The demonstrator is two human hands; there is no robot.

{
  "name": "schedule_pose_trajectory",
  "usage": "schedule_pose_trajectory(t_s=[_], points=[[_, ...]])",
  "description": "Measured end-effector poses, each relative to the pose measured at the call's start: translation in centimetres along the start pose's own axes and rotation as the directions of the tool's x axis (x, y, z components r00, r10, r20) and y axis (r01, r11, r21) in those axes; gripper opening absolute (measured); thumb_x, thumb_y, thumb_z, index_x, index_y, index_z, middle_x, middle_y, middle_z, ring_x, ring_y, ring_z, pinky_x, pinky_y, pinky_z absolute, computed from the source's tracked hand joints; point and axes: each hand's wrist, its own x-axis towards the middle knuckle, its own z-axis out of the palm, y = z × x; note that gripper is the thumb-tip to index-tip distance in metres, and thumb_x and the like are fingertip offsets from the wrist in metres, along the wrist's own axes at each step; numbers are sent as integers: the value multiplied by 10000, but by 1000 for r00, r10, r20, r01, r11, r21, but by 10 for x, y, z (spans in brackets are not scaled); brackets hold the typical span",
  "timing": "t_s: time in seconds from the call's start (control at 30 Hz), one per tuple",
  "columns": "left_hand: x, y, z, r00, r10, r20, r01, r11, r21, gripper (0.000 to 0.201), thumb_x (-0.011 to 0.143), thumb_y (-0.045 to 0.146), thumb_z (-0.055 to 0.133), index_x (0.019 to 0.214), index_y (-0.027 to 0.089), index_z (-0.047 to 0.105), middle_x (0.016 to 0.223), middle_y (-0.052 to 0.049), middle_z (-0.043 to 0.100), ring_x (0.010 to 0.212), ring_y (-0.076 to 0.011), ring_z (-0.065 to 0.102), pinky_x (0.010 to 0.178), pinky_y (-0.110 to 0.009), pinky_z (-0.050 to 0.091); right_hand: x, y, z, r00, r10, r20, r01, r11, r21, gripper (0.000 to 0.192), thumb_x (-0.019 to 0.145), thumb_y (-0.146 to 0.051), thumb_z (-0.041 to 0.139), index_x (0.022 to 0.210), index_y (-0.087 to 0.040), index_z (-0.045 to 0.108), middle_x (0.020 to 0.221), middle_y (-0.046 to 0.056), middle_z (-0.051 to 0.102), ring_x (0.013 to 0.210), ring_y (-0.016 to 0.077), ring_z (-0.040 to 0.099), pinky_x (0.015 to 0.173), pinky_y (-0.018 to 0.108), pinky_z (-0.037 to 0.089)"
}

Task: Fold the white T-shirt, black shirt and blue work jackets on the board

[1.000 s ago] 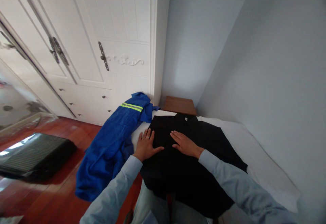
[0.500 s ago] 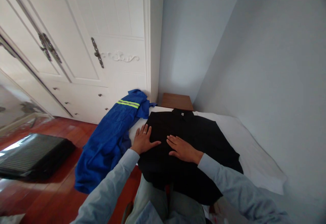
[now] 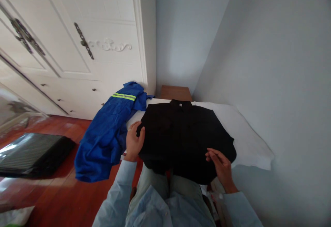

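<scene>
While the black shirt [image 3: 181, 134] lies spread across the white bed [image 3: 248, 141], collar at twelve o'clock and hem hanging off the near edge at six, both hands work its borders. At nine o'clock of the shirt, the left hand [image 3: 133, 141] has its fingers curled round the side edge, thumb on top, so it seems to be pinching the cloth. At about five o'clock, the right hand [image 3: 221, 166] reaches the lower corner with fingers loosely bent; whether it has hold of the hem I cannot tell, since dark cloth hides the fingertips.

Beside the left hand, a blue jacket [image 3: 108, 134] with a yellow stripe drapes off the bed toward the wood floor [image 3: 57, 192]. Further at nine lies a dark case [image 3: 31, 153], and a white wardrobe [image 3: 77, 48] stands at ten. A small brown table [image 3: 176, 92] sits at twelve.

My judgement: the hem overhangs the bed, so an uneven pull from one hand could drag the shirt off or wrinkle it, and the left hand might snag the jacket too.
</scene>
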Motion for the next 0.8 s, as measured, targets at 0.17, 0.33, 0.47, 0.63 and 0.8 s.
schedule_pose_trajectory(t_s=[0.17,0.33,0.47,0.63,0.8], points=[[-51,11,-9,975,-107,-193,119,991,53,239,892,302,540,1050,161,651,1020,-100,656,1002,-232,605,865,-383,506,-25,29,-29,984,162,-77,-161,987,25,437,790,-556,691,983,-164,690,779,47,688,650,168,620,644,311,532],[-104,-12,-5,943,-247,-224,253,967,0,199,830,306,556,967,175,616,838,-27,578,767,-184,565,705,-324,478,-48,85,-43,933,217,-287,-241,969,-51,478,698,-615,704,894,-199,574,815,30,641,738,194,630,690,335,527],[-145,-47,7,886,-460,-47,454,884,-109,212,781,363,589,908,193,598,874,-38,614,814,-206,601,744,-348,501,-60,133,-54,851,294,-436,-364,927,-87,618,595,-594,774,1020,-213,537,1057,85,631,957,247,635,819,379,539],[-174,-87,37,763,-584,276,638,748,-184,511,649,371,704,1108,184,585,1169,-112,658,1115,-279,607,936,-406,496,-61,158,-50,923,313,-224,-329,944,-35,667,584,-526,820,1114,-192,592,1209,130,655,1156,306,594,972,430,500],[-172,-101,55,663,-574,480,695,711,-110,508,613,316,710,1080,143,611,1101,-137,717,1080,-303,642,889,-394,526,-52,161,-42,929,341,-145,-334,940,71,649,536,-515,839,1039,-142,669,1085,148,732,1023,311,667,914,467,528]])
